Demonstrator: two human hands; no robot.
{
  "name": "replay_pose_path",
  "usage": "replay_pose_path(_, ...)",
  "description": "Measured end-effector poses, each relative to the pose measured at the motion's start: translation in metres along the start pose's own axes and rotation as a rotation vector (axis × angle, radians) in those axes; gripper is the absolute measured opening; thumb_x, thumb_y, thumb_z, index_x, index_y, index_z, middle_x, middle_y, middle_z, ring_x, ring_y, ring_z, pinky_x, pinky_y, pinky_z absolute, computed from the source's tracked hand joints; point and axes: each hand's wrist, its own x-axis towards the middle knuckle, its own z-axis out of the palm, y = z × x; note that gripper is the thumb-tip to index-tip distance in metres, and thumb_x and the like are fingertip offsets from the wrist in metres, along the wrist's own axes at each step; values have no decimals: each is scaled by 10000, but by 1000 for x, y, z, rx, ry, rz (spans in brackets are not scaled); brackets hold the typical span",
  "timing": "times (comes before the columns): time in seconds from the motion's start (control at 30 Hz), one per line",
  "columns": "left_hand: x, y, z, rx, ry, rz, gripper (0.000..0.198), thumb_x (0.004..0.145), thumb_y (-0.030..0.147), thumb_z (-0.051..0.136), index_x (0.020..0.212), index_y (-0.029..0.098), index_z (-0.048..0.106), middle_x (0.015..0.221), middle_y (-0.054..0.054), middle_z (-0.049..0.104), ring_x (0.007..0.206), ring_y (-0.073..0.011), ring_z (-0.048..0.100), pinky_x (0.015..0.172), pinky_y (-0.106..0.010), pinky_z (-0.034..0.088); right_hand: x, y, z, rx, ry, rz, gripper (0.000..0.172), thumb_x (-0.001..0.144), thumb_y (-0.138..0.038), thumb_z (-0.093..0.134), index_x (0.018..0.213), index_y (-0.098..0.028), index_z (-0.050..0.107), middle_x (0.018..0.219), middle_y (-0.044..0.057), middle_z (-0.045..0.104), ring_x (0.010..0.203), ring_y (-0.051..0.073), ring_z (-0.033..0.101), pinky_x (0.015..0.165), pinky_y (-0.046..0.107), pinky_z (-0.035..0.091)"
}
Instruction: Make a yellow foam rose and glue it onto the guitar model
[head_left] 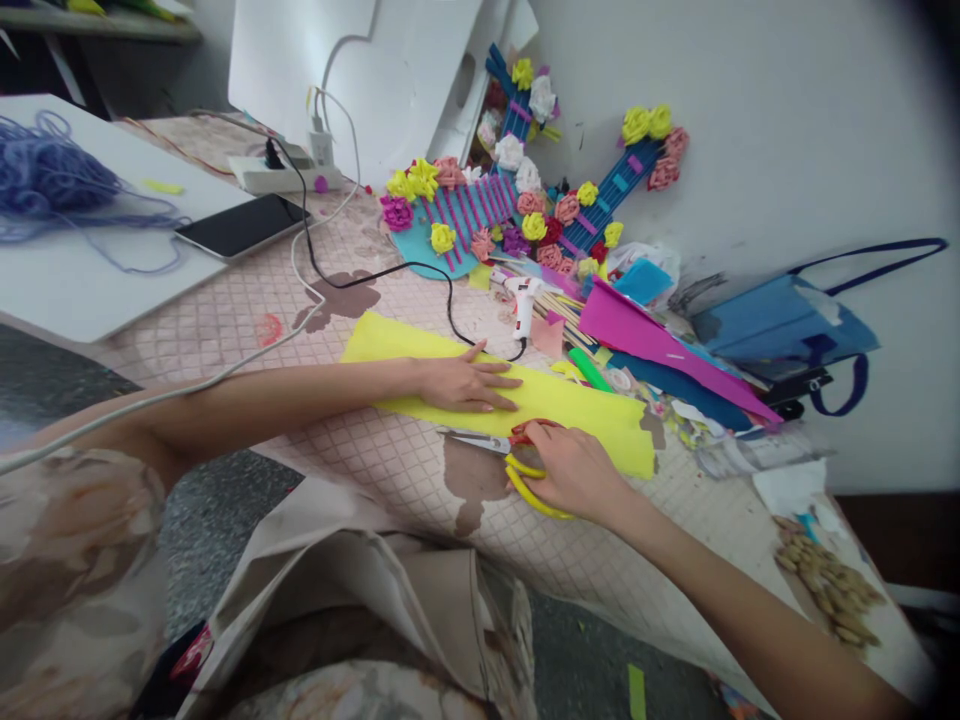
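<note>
A long yellow sheet [592,405] lies across the patterned table cover [360,450]. My left hand [466,383] rests flat on it, fingers spread. Just to the right, my right hand [574,470] is wrapped round the handles of the scissors [480,440], which have one red and one yellow handle. Their blades point left beside the sheet's near edge and look nearly closed. Beyond the sheet stands a white glue gun [524,305] with a black cord.
Blue cardboard shapes with paper flowers [480,215] lean at the back. A magenta sheet [660,345], sticks and scraps lie to the right. On the left are a phone [244,227], purple yarn [56,175] and a power strip [281,172]. A white cable [300,320] crosses over my left arm.
</note>
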Motion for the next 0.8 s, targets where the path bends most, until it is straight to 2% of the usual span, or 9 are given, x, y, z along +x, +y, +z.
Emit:
replay_pose_path(0.27, 27, 6, 10, -24, 82, 22, 394, 943, 358, 363, 1323, 336, 466, 1481, -20, 325, 1391, -272, 229, 1107, -576, -30, -15, 13, 2, -6, -47, 66, 421, 777, -512, 570, 1031, -177, 548, 975, 91, 685, 878, 262, 647, 725, 317, 442)
replay_pose_path(0.4, 36, 8, 11, -22, 78, 43, 393, 940, 350, 372, 1319, 318, 474, 1474, -34, 338, 1384, -285, 240, 1097, -595, -29, -18, 18, 4, -23, -46, 96, 411, 779, -521, 565, 1009, -181, 549, 956, 85, 686, 849, 267, 653, 699, 325, 445)
replay_pose_path(0.6, 38, 10, 7, -10, 48, 45, 405, 953, 348, 339, 1334, 288, 462, 1483, -46, 321, 1391, -294, 213, 1093, -603, -22, -22, 20, 5, -10, -34, 80, 403, 787, -517, 555, 1012, -182, 548, 951, 81, 687, 857, 268, 653, 702, 334, 452)
replay_pose_path(0.8, 29, 9, -11, 21, 56, 11, 414, 955, 349, 324, 1355, 323, 427, 1508, -6, 265, 1414, -273, 141, 1113, -572, -34, -28, 24, 6, 9, -28, 95, 420, 761, -512, 582, 1022, -183, 561, 976, 85, 691, 877, 257, 653, 712, 329, 458)
